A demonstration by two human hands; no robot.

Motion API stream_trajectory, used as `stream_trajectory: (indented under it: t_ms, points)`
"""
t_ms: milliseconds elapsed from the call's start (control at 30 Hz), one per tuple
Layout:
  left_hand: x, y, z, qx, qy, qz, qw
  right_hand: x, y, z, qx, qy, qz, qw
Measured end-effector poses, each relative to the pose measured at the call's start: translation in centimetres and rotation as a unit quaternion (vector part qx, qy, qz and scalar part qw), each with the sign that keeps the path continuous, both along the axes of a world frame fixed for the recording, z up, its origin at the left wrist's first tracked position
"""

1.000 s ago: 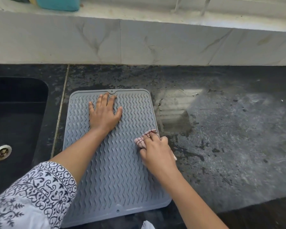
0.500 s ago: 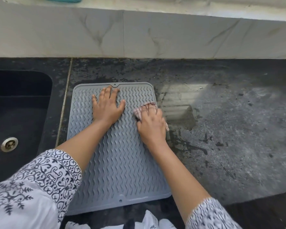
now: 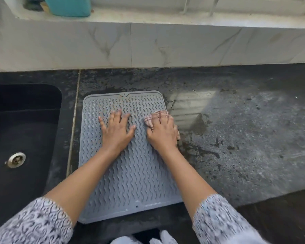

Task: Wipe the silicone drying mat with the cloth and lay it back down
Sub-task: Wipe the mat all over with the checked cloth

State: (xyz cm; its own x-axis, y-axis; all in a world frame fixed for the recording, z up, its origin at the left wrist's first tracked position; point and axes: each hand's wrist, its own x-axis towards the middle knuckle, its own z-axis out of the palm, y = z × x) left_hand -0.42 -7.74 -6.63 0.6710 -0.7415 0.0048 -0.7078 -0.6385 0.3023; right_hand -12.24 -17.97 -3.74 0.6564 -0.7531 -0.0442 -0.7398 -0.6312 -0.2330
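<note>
Right hand (image 3: 161, 133) is hiding most of the cloth (image 3: 148, 121) at the mat's (image 3: 130, 176) far right edge, its fingers' grip cannot be told through blur; left hand (image 3: 117, 133) is lying flat, fingers released, on the mat

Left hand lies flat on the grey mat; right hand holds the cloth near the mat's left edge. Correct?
No. The head view shows the right hand holding the cloth near the right edge of the mat; the left hand does lie flat on it.
</note>
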Motion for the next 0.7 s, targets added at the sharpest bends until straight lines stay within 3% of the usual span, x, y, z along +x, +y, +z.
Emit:
stream_trajectory:
  t_ms: [167, 367, 467, 567, 700]
  points:
    - [-1.1, 2.6, -0.4, 0.065, 0.04, -0.006, 0.997, -2.0, 1.5, -0.8, -0.05, 0.022, 0.016, 0.998]
    - [-0.6, 2.4, 0.1, 0.098, 0.082, -0.022, 0.992, -9.4, 6.6, 2.3, 0.02, 0.099, 0.06, 0.993]
    - [-0.7, 2.6, 0.1, 0.095, 0.069, -0.026, 0.993, -7.4, 5.0, 4.1, 0.055, 0.061, 0.028, 0.996]
    - [-1.2, 2.7, -0.1, 0.082, 0.035, -0.021, 0.996, -2.5, 2.3, 2.6, 0.007, 0.002, -0.011, 1.0]
    - [-1.3, 2.7, -0.3, 0.074, 0.022, -0.015, 0.997, 1.0, 0.8, -0.9, 0.008, 0.033, -0.008, 0.999]
